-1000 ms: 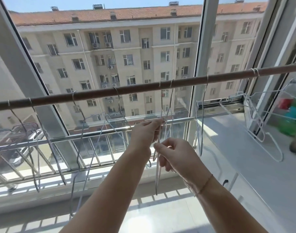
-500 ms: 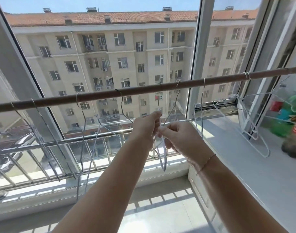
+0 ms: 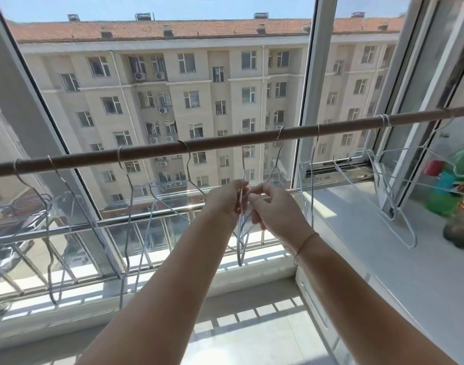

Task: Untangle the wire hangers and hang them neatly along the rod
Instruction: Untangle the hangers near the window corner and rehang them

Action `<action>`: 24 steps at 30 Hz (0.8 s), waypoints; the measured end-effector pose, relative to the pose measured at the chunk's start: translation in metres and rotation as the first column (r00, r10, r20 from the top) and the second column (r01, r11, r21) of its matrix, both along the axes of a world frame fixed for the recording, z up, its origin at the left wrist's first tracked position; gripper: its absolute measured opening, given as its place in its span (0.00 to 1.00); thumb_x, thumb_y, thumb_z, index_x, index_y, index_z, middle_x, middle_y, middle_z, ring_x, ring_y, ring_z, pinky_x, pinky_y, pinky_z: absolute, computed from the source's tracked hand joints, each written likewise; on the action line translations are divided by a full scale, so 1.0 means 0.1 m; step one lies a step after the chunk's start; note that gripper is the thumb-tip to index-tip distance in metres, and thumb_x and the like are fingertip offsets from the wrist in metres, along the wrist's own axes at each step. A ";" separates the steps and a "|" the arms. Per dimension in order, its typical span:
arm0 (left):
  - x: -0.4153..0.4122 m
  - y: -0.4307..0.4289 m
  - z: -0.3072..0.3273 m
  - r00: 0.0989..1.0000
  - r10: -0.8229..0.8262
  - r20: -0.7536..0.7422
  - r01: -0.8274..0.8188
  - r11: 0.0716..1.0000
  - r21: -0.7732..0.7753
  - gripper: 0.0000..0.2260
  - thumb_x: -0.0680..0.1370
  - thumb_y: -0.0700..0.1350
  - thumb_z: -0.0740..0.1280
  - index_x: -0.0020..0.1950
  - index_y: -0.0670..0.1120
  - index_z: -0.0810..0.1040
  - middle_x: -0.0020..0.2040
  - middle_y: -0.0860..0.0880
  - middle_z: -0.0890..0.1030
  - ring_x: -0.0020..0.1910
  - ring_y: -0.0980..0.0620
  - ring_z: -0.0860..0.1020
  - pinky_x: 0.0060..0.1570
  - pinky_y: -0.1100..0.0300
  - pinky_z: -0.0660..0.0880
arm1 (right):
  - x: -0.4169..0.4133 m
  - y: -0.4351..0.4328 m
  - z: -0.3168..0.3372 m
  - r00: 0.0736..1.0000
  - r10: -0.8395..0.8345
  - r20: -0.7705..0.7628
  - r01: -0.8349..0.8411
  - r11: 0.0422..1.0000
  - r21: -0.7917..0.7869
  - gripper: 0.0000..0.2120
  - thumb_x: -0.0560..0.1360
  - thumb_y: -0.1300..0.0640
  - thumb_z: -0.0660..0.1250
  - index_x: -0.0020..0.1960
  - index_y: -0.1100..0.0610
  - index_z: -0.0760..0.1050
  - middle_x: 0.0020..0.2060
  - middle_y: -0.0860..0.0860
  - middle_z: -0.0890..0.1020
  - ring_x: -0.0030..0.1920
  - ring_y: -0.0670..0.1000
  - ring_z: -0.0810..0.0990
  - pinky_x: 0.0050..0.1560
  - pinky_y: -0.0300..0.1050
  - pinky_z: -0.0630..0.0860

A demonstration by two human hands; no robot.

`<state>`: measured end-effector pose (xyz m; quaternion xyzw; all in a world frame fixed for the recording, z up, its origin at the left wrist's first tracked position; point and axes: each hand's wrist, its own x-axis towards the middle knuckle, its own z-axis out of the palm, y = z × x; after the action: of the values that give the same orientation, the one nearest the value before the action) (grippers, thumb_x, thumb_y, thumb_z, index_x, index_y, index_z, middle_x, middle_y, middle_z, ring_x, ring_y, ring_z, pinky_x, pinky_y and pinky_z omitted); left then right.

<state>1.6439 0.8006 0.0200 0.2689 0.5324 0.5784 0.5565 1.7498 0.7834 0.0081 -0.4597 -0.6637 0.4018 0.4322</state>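
A brown rod runs across the window, rising to the right. Several pale wire hangers hang from it; one is left of centre, and a cluster is at the right end. Below the rod's middle, my left hand and my right hand meet and both pinch the tangled wire hangers. Their wires hang down between my wrists, and one hook is over the rod above my hands. My fingers hide where the wires cross.
A white sill runs along the right with plastic bottles on it. A metal railing stands behind the lower glass. A white window post rises behind the rod. Tiled floor lies below.
My hands have risen and drawn together; the right hand came up from below to meet the left. One of the two hooks over the rod above my hands is gone from it.
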 end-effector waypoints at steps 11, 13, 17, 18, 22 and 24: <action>0.02 0.01 -0.11 0.999 0.016 0.044 -0.013 0.998 -0.066 0.07 0.77 0.41 0.64 0.40 0.41 0.77 0.31 0.49 0.74 0.30 0.55 0.71 0.30 0.63 0.67 | 0.14 0.08 -0.19 0.864 -0.211 0.457 0.114 0.966 0.231 0.08 0.72 0.48 0.65 0.43 0.53 0.77 0.36 0.49 0.80 0.40 0.52 0.79 0.43 0.48 0.78; 0.01 -0.01 -0.11 0.999 0.011 0.049 -0.007 0.997 -0.078 0.07 0.77 0.41 0.65 0.39 0.41 0.77 0.31 0.49 0.74 0.29 0.55 0.71 0.31 0.63 0.67 | 0.17 0.09 -0.21 0.872 -0.208 0.444 0.125 0.970 0.209 0.12 0.72 0.45 0.65 0.40 0.54 0.76 0.36 0.50 0.80 0.40 0.52 0.79 0.44 0.49 0.78; -0.01 -0.03 -0.13 0.998 0.010 0.054 -0.005 0.995 -0.104 0.07 0.77 0.41 0.65 0.40 0.41 0.78 0.30 0.50 0.73 0.27 0.56 0.70 0.30 0.64 0.66 | 0.11 0.11 -0.23 0.903 -0.154 0.401 0.130 0.988 0.085 0.18 0.71 0.39 0.64 0.36 0.55 0.74 0.32 0.49 0.78 0.37 0.52 0.78 0.40 0.47 0.75; -0.01 -0.04 -0.15 0.999 0.016 0.050 -0.010 0.994 -0.112 0.07 0.77 0.41 0.65 0.39 0.42 0.78 0.29 0.50 0.74 0.27 0.56 0.70 0.29 0.65 0.66 | 0.09 0.11 -0.25 0.905 -0.144 0.400 0.133 0.990 0.056 0.18 0.71 0.39 0.64 0.35 0.53 0.73 0.31 0.48 0.77 0.36 0.51 0.77 0.39 0.46 0.73; 0.00 -0.06 -0.22 0.998 0.041 0.037 -0.036 0.992 -0.120 0.07 0.76 0.41 0.66 0.38 0.43 0.77 0.30 0.50 0.74 0.28 0.56 0.71 0.29 0.64 0.66 | 0.09 0.09 -0.35 0.894 -0.168 0.414 0.171 0.985 0.030 0.10 0.69 0.47 0.66 0.35 0.52 0.70 0.31 0.48 0.77 0.37 0.51 0.78 0.40 0.47 0.75; 0.02 -0.07 -0.25 0.997 0.058 0.058 -0.052 0.993 -0.108 0.07 0.76 0.41 0.66 0.39 0.42 0.77 0.31 0.50 0.73 0.29 0.55 0.71 0.30 0.65 0.66 | 0.15 0.06 -0.37 0.882 -0.197 0.428 0.197 0.979 0.044 0.07 0.69 0.51 0.67 0.37 0.52 0.70 0.31 0.47 0.75 0.37 0.51 0.77 0.39 0.46 0.73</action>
<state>1.6460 0.7934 -0.0052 0.2063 0.5525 0.5721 0.5700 1.7644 0.7889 -0.0285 -0.6021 -0.6924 0.2446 0.3134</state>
